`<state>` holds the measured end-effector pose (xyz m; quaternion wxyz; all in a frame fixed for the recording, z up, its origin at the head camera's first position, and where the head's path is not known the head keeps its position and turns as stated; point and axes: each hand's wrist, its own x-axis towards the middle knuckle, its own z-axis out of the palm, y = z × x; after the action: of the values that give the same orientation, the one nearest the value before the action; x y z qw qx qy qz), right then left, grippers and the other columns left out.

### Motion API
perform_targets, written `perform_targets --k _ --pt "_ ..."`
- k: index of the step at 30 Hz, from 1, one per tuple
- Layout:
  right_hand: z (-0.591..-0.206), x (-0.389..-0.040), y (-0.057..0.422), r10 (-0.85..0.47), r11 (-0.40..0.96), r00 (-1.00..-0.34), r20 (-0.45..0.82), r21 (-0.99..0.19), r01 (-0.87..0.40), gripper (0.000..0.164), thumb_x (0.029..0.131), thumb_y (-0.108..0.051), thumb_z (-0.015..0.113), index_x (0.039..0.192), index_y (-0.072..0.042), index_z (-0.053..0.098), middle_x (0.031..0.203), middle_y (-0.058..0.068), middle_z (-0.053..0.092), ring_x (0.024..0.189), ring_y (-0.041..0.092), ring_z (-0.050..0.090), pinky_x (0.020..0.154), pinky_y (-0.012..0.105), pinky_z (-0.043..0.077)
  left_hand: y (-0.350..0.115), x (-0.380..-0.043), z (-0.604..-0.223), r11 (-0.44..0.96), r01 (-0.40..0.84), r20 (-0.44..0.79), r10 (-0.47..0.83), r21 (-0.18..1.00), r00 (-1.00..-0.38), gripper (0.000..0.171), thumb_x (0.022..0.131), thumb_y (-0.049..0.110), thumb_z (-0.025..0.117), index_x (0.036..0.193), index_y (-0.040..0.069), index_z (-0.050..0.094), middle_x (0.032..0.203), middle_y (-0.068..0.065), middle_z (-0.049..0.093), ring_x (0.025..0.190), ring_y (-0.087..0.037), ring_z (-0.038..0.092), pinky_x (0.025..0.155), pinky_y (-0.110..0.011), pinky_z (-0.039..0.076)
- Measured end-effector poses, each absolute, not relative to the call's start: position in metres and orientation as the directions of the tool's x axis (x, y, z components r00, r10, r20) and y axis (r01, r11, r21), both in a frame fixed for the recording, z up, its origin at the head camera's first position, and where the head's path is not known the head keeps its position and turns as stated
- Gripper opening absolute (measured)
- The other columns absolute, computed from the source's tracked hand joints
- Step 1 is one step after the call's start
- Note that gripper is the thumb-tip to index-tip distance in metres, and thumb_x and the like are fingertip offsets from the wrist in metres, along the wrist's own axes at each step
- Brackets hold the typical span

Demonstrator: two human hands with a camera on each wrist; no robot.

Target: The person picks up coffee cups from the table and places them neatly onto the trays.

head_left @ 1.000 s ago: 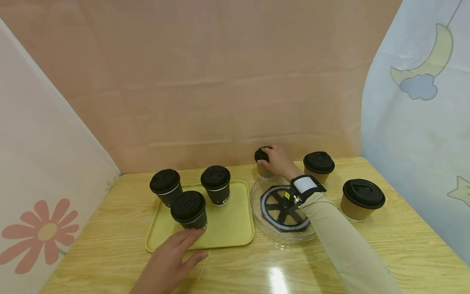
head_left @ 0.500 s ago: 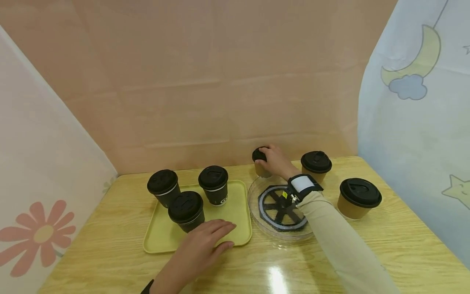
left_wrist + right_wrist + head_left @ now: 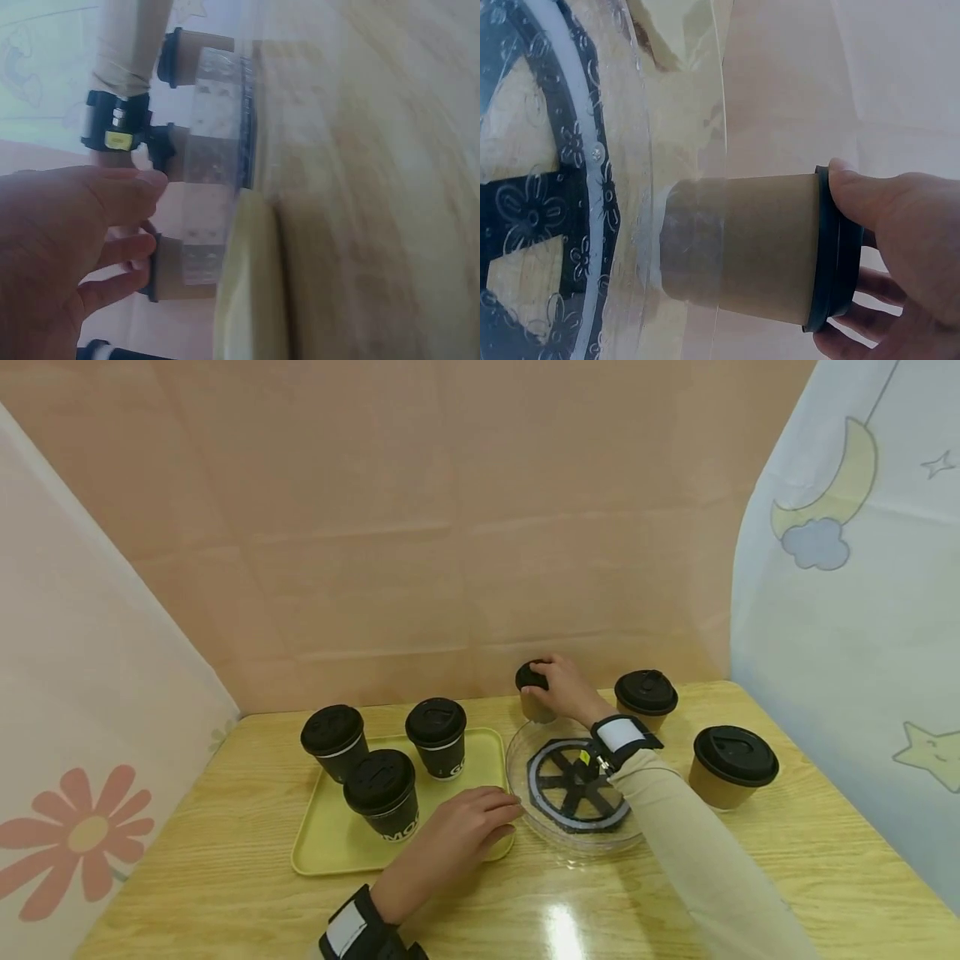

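Note:
At the back of the table my right hand (image 3: 570, 689) grips a brown paper cup (image 3: 769, 247) by its black lid (image 3: 832, 251), thumb on one side and fingers on the other. The cup stands behind a clear round plastic dish (image 3: 525, 752) with a black spoked wheel shape (image 3: 577, 785) at its base. My left hand (image 3: 465, 827) reaches over the front right of the yellow tray (image 3: 480, 777), fingertips near the dish's rim and holding nothing. In the left wrist view, its fingers (image 3: 124, 199) are loosely bent in front of the dish (image 3: 214, 172).
Black lidded cups stand at the tray's left (image 3: 337, 743), its middle (image 3: 382, 793) and its back (image 3: 438, 739). Two more brown cups with black lids stand on the right, one behind (image 3: 648, 697) and one nearer (image 3: 731, 768). Paper sheets wall the table's back and sides.
My left hand has moved right, from beside the front black cup across the tray to near the clear dish. My right hand keeps its grip on the brown cup, hardly moving.

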<state>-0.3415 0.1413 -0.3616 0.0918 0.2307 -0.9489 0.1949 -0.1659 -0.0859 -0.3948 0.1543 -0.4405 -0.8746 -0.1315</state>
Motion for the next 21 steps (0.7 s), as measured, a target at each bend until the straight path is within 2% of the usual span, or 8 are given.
perform_targets --k 9,14,21 --pt "-0.363 -0.343 0.144 -0.389 0.843 -0.891 0.234 -0.301 -0.447 0.057 0.094 -0.032 0.064 0.137 0.003 0.052 0.143 0.028 0.046 0.132 0.044 0.044 0.110 0.054 0.039 -0.077 -0.174 -0.406 0.557 0.829 0.382 0.756 0.050 -0.531 0.021 0.091 0.021 0.068 0.112 0.019 0.073 0.117 0.005 0.071 0.116 -0.013 0.063 0.103 -0.026 0.049" --pt "-0.361 -0.342 0.145 -0.399 0.835 -0.884 0.243 -0.302 -0.460 0.056 0.094 -0.030 0.065 0.135 0.006 0.053 0.143 0.029 0.047 0.131 0.044 0.045 0.109 0.055 0.039 -0.073 -0.177 -0.408 0.554 0.832 0.378 0.763 0.034 -0.524 0.019 0.091 0.020 0.068 0.110 0.018 0.074 0.114 0.005 0.072 0.115 -0.013 0.064 0.103 -0.026 0.049" --pt "-0.359 -0.340 0.145 -0.395 0.832 -0.888 0.236 -0.316 -0.455 0.051 0.096 -0.028 0.062 0.133 0.006 0.054 0.143 0.027 0.048 0.133 0.043 0.044 0.111 0.055 0.038 -0.067 -0.181 -0.410 0.551 0.829 0.360 0.757 0.098 -0.546 0.020 0.093 0.016 0.066 0.111 0.017 0.073 0.112 0.005 0.071 0.113 -0.011 0.064 0.102 -0.024 0.049"
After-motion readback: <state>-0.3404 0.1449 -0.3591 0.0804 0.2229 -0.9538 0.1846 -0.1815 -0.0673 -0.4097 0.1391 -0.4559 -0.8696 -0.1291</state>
